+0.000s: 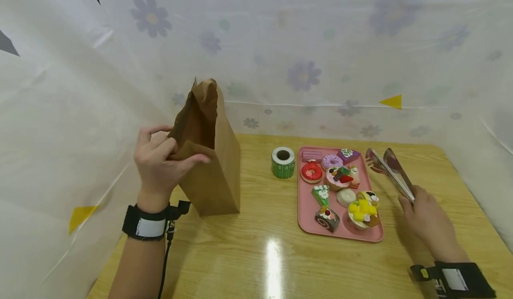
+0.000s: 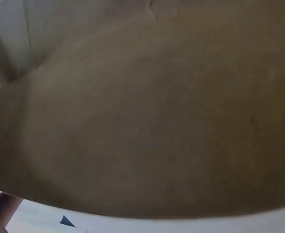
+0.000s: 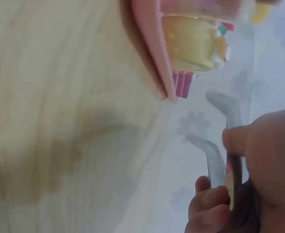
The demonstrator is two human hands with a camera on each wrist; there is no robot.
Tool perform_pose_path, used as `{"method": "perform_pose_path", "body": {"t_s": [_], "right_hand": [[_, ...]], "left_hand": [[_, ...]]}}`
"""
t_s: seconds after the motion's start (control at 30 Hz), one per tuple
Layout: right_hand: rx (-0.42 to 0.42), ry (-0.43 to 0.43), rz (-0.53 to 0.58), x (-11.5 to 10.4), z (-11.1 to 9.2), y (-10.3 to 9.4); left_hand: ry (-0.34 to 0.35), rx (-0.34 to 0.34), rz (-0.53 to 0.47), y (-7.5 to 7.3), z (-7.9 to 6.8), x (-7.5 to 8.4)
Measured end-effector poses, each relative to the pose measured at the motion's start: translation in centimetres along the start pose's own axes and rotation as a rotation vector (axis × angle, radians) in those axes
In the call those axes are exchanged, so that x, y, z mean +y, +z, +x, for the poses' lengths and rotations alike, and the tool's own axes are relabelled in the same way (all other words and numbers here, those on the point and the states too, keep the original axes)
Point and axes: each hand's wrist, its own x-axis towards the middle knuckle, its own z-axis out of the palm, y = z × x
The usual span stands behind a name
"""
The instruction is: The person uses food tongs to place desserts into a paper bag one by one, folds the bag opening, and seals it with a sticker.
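My left hand (image 1: 158,163) grips the near rim of an upright brown paper bag (image 1: 220,174), its thumb over the edge and its mouth partly open. In the left wrist view the brown paper (image 2: 147,121) fills nearly everything, with a bit of the hand (image 2: 2,208) at the lower left. To the right, my right hand (image 1: 430,221) holds metal tongs (image 1: 394,178) whose two ends stand apart with nothing between them. Beside the tongs lies a pink tray (image 1: 340,230) of toy pastries, among them a red donut (image 1: 311,173), a purple donut (image 1: 332,161) and a chocolate roll (image 1: 327,219).
A roll of green-and-white labels (image 1: 282,163) stands between the bag and the tray. Everything is on a wooden table (image 1: 224,254). A flower-patterned plastic sheet (image 1: 260,45) hangs behind and at the sides.
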Motion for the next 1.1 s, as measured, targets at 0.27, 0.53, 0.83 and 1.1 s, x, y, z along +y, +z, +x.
{"method": "perform_pose_path", "body": {"t_s": [0.27, 0.53, 0.83, 1.1], "right_hand": [[-0.027, -0.097, -0.040, -2.2, 0.1, -0.9], [-0.104, -0.081, -0.101, -3.9, -0.2, -1.7], [-0.147, -0.078, -0.157, -5.4, 0.3, -2.1], [-0.242, -0.004, -0.088, -5.7, 0.3, -1.9]], "left_hand": [[-0.021, 0.043, -0.022, -0.7, 0.3, 1.3], [-0.021, 0.056, -0.039, -0.6, -0.1, 3.1], [0.004, 0.067, -0.010, -0.4, -0.3, 4.4], [-0.007, 0.014, -0.059, 0.4, -0.1, 4.4]]}}
